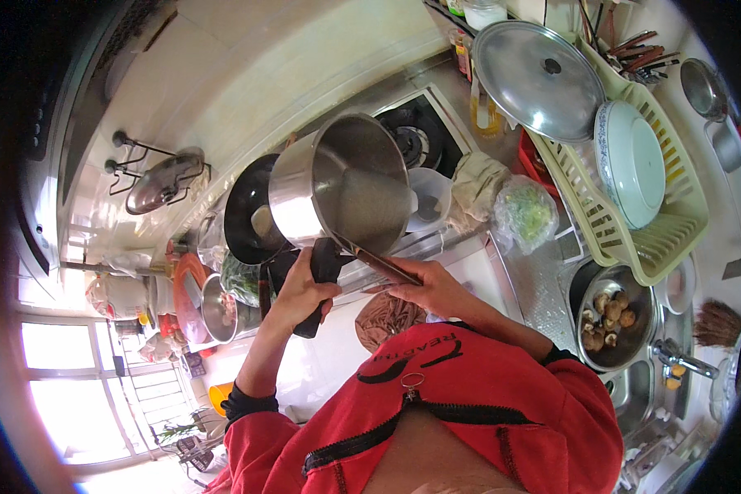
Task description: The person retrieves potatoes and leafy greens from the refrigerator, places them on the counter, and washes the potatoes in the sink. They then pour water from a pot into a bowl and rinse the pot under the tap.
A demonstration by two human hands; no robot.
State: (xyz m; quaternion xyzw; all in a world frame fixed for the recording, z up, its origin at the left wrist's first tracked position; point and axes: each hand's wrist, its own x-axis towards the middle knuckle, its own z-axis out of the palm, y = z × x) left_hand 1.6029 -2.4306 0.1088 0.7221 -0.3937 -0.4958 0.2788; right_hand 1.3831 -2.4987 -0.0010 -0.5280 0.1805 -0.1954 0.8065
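Note:
My left hand (302, 293) is closed around the thick black handle of a deep stainless steel pot (296, 191). The pot is tipped towards the right, with its open mouth facing me. Some pale, cloudy content shows against its inner wall; whether it is liquid I cannot tell. My right hand (429, 284) grips the end of a brown-handled utensil (380, 264), whose far end meets the pot's near rim and is not clearly seen. Just beyond the pot's right rim sits a translucent plastic bowl (432, 191), partly covered by it.
A dark wok (241, 216) stands left of the pot, beside a gas burner (415, 145). Rightward lie a crumpled cloth (475, 185), bagged greens (525, 213), a dish rack (642, 247) with a large lid (537, 80), and a steel basin (639, 296) of mushrooms (611, 315).

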